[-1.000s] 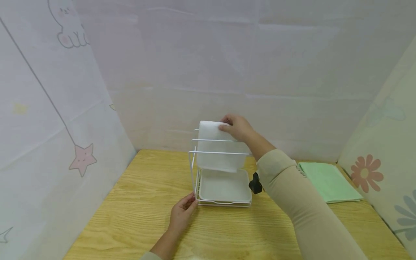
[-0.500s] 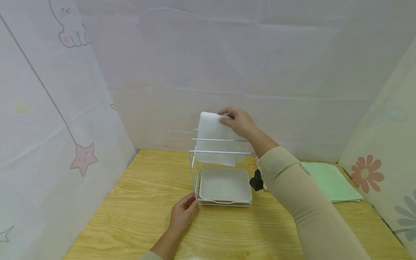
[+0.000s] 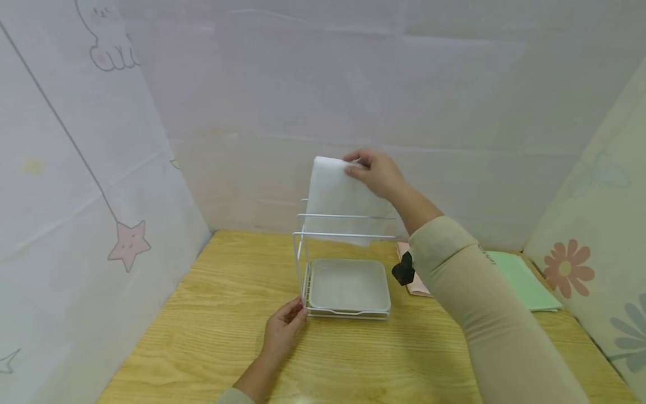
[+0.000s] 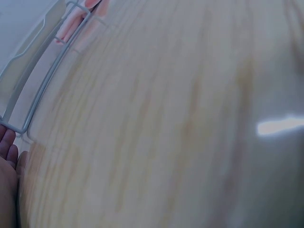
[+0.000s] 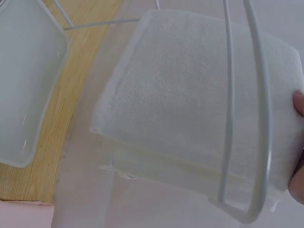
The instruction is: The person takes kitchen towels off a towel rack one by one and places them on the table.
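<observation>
My right hand [image 3: 375,175] pinches the top edge of a folded white towel [image 3: 332,193], thumb in front. The towel hangs behind the two front top bars of a white wire rack [image 3: 348,235], its lower edge well above the rack's tray [image 3: 348,286]. In the right wrist view, the towel [image 5: 175,76] shows a fuzzy surface, with rack bars [image 5: 265,109] crossing before it. My left hand [image 3: 282,332] grips the rack's lower front left corner between thumb and fingers. Only part of that hand [image 4: 6,164] shows in the left wrist view.
A folded pink cloth [image 3: 418,287] lies right of the rack, partly behind my right sleeve. Farther right is a folded green cloth [image 3: 527,283]. A pale printed sheet [image 3: 262,112] stands behind the wooden table [image 3: 212,336], with more at both sides.
My right hand has risen and drawn the towel higher out of the rack, shifting slightly right. More of the pink cloth shows. My left hand has stayed on the rack corner.
</observation>
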Available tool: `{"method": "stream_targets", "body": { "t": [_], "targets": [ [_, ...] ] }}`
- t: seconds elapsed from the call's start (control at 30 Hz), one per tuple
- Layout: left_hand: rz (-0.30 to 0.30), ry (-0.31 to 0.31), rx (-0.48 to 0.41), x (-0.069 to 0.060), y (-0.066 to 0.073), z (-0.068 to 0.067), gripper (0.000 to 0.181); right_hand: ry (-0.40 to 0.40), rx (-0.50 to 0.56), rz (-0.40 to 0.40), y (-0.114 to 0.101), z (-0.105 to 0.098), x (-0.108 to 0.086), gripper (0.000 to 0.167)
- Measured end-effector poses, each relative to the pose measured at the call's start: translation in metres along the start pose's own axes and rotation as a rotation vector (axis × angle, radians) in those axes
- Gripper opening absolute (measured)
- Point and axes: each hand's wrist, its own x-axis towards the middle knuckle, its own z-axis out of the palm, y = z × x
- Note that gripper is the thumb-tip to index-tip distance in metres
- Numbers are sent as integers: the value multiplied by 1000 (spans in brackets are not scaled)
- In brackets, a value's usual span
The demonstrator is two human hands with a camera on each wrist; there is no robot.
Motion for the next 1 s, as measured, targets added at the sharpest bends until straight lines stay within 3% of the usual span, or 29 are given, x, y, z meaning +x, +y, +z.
{"method": "stream_targets", "body": {
  "t": [0.43, 1.0],
  "targets": [
    [-6, -2, -9, 0, -4, 1, 38, 46, -12, -22, -14, -23, 0, 32],
    [-9, 15, 2, 3, -8, 5, 36, 114, -11, 19, -33, -56, -6, 34]
  ]
}}
